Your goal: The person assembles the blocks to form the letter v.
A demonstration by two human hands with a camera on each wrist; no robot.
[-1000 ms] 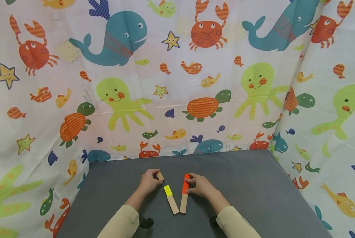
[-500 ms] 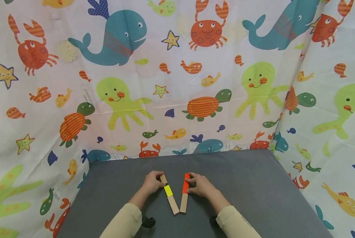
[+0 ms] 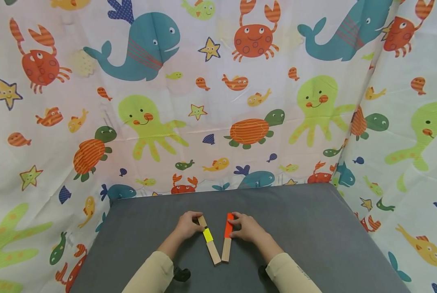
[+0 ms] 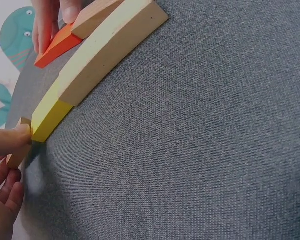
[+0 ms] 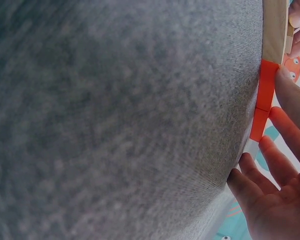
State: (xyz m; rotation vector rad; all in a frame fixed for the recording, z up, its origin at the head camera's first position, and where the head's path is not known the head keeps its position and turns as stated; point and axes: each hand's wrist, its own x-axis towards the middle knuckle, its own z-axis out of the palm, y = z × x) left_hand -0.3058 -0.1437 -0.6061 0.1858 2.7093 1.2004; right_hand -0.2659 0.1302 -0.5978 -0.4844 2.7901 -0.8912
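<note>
My left hand (image 3: 188, 226) pinches a small wooden block (image 3: 202, 221) between thumb and fingers. That block lines up with the far end of a yellow block (image 3: 208, 235); whether the two touch I cannot tell. A longer plain wooden block (image 3: 214, 253) continues the row towards me. To the right, an orange strip (image 3: 227, 230) stands end to end with another plain wooden block (image 3: 226, 250); a seam across the orange (image 5: 263, 108) shows in the right wrist view. My right hand (image 3: 248, 228) touches the orange strip with thumb and fingers spread along its right side.
Both rows lie on a grey cloth-covered table (image 3: 295, 244), nearly meeting at the near end and spreading apart farther off. A curtain (image 3: 218, 142) printed with sea animals hangs behind the table and down its sides.
My left hand has brought the small wooden block from left of the yellow block into line with its far end. The right hand and the orange strip stay as they were.
</note>
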